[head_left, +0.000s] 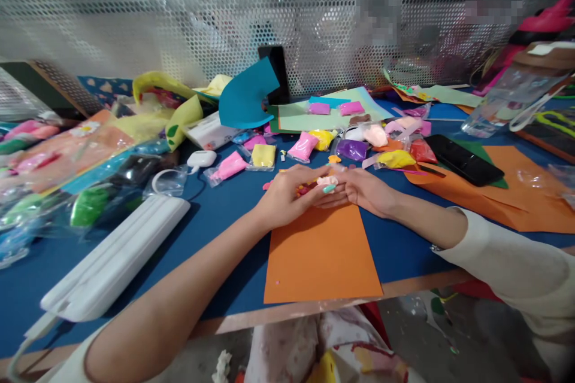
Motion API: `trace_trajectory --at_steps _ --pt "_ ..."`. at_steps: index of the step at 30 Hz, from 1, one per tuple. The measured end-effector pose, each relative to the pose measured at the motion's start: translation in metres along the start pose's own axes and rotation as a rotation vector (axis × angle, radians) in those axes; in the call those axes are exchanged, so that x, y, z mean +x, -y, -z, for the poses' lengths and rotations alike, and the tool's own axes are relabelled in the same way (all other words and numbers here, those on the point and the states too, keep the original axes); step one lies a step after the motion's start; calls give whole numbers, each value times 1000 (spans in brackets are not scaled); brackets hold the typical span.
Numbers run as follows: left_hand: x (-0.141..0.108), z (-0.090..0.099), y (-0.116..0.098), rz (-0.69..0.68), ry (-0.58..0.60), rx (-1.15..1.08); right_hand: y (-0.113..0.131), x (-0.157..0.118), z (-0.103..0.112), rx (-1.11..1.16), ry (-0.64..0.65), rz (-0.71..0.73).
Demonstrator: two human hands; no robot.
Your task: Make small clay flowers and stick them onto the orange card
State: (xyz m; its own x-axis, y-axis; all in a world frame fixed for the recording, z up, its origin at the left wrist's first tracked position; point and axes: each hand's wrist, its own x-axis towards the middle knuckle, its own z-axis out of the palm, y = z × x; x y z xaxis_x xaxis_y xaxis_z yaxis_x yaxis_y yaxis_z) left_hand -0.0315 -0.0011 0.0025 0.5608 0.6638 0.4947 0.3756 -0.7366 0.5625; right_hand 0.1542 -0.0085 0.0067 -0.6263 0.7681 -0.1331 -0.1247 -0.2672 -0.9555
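Both hands meet over the far edge of an orange paper sheet. My left hand is closed, its thumb reaching right, with a teal spot at the tip that looks like a nail. A small pale pink clay lump shows between the hands. My right hand is closed in from the other side, its fingers against the left hand and the lump. Behind the left hand, red and yellow bits are partly hidden. A small orange clay piece lies just beyond the fingers.
Bagged clay packs, such as a purple one and a yellow one, lie beyond the hands. A black phone rests at right near a clear bottle. A white power-bank-like box lies left. Perforated metal panel stands behind.
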Motion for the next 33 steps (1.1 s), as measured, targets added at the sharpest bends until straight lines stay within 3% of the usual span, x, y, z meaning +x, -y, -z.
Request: trace_trajectory --at_steps 2,5,9,13,15,17,20,24,26,29,33 --pt "1 -2 -6 -24 63 -15 -2 -1 -4 -73 8 -17" --pt "1 -4 -11 -35 49 -23 -4 -2 -7 -117 24 -56" --pt "1 -4 -8 18 -75 31 -5 -3 -6 -104 58 -72" --pt "2 4 2 189 -259 15 -3 -4 -5 -148 45 -85" --pt "3 7 5 265 -272 -48 -1 -3 -5 -202 -2 -38" --pt "2 8 4 273 -235 -96 0 -3 -5 -235 -23 37" --pt "0 3 1 176 -136 -110 -1 -1 -5 -278 12 92" --pt "0 -2 -6 50 89 -113 -6 -1 -6 -287 47 37" --pt "2 0 -9 5 134 -108 -8 -1 -7 -183 91 -10" --pt "3 3 -11 -25 62 -60 -7 -3 -8 -70 100 -72" --pt "2 7 -5 38 -148 33 -1 -6 -9 -59 53 -113"
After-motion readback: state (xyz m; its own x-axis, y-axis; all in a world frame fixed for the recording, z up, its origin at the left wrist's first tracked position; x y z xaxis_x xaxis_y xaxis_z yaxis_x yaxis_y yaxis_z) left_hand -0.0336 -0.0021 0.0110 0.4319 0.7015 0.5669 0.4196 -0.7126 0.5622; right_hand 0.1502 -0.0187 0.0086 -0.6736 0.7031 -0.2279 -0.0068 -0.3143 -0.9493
